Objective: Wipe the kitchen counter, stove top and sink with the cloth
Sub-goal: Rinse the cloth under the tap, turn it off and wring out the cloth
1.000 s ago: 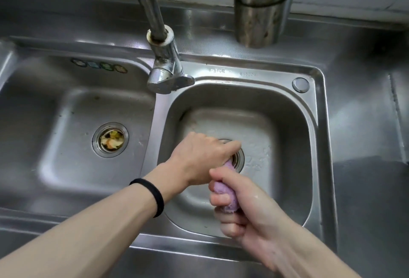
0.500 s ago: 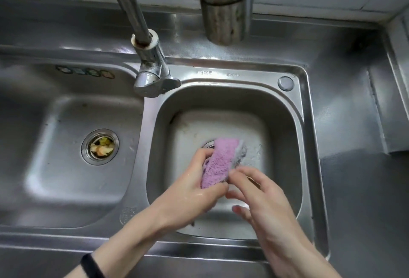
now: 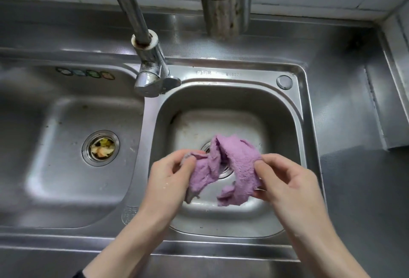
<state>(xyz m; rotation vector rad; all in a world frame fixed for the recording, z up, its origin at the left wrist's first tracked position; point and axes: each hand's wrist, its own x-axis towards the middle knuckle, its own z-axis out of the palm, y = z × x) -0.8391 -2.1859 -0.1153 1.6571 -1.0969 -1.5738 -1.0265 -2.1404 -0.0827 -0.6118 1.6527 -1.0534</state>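
A purple fluffy cloth (image 3: 236, 162) hangs spread between my two hands over the right basin of the steel double sink (image 3: 294, 122). My left hand (image 3: 170, 180) pinches the cloth's left end between thumb and fingers. My right hand (image 3: 285, 182) grips the cloth's right edge with curled fingers. The cloth's loose lower folds dangle above the right drain (image 3: 207, 146), which it partly hides.
The left basin holds a drain strainer (image 3: 100, 147) with food scraps. A steel faucet (image 3: 152, 71) rises at the divider between the basins. A metal pipe (image 3: 225, 1) stands behind the sink. Steel counter (image 3: 358, 189) extends to the right, up to a corner wall.
The cloth was wrung into a tight twist, then a folded wad; now it is pulled open between my hands, which have moved apart.
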